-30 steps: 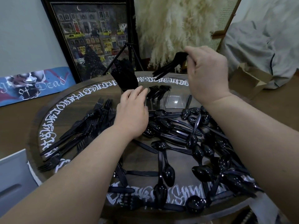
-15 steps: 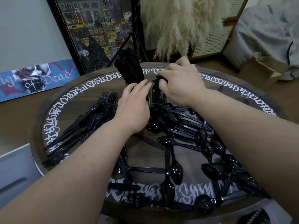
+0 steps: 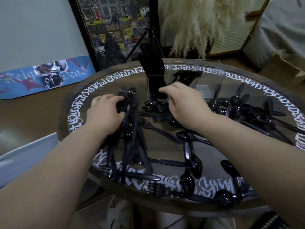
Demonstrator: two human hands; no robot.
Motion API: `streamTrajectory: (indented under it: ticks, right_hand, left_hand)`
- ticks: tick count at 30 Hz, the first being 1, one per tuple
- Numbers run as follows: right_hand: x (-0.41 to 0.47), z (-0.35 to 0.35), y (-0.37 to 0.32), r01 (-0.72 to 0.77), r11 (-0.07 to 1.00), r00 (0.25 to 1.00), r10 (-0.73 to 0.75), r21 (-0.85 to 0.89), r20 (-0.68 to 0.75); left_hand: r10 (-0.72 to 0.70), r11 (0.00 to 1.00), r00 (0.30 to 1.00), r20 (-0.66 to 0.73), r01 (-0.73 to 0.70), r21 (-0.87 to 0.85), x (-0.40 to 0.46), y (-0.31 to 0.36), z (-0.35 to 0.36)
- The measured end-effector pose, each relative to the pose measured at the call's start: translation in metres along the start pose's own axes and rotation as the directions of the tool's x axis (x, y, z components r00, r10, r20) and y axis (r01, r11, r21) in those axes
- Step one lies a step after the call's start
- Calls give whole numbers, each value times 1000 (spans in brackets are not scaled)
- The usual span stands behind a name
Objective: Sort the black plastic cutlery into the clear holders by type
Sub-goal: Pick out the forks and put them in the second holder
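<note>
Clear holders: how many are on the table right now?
3, in a row at the table's far side: the left holder packed with cutlery, the middle holder partly filled, the right holder apparently empty. Clear walls may hide more.

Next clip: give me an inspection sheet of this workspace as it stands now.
Surface: round wooden table with white lettering round its rim.
Job's things: black forks, spoons and knives lie scattered; clear holders at the back, the left one packed with upright cutlery, the next partly filled.
Clutter: nothing seen apart from the cutlery.
Hands: left hand rests on the fork pile; right hand is over cutlery by the holders, grip unclear.
Cables: nothing seen.
Surroundings: framed picture, skateboard deck, pampas grass, cardboard box.
</note>
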State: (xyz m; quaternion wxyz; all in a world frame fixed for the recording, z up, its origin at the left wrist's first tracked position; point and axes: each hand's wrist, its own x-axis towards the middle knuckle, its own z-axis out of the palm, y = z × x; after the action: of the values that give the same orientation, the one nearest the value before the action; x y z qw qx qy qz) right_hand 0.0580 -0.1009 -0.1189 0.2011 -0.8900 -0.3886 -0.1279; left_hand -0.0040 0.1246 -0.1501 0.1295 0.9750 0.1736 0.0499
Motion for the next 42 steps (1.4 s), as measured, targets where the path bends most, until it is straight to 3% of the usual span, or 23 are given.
streamTrajectory:
  ticks: [4, 14, 20, 28, 35, 40, 42]
  right_hand:
    - [8, 23, -12, -71, 994, 976, 87, -87, 199]
    - [22, 48, -44, -115, 991, 961, 127, -63, 245]
    - [15, 34, -42, -186, 982, 965, 187, -27, 186]
    - [-13, -5, -34, -320, 947, 940, 313, 32, 133]
    - [-32, -23, -29, -409, 902, 912, 396, 137, 110]
    - [-42, -21, -28, -493, 807, 862, 503, 326, 57]
    - [-46, -22, -28, -451, 859, 881, 472, 241, -32]
  left_hand:
    - [-136, 991, 985, 104, 135, 20, -14, -30, -6]
    - [-63, 962, 995, 72, 80, -262, -22, -29, -8]
    - [-7, 905, 1000, 22, 16, -426, -25, -15, -20]
    - [75, 803, 995, 65, -22, -595, -34, 15, -28]
    - [76, 770, 983, 169, 50, -637, -53, 17, -41]
    - [155, 789, 950, 270, 45, -612, -77, 23, -51]
    - [196, 794, 934, 300, 29, -608, -80, 27, -49]
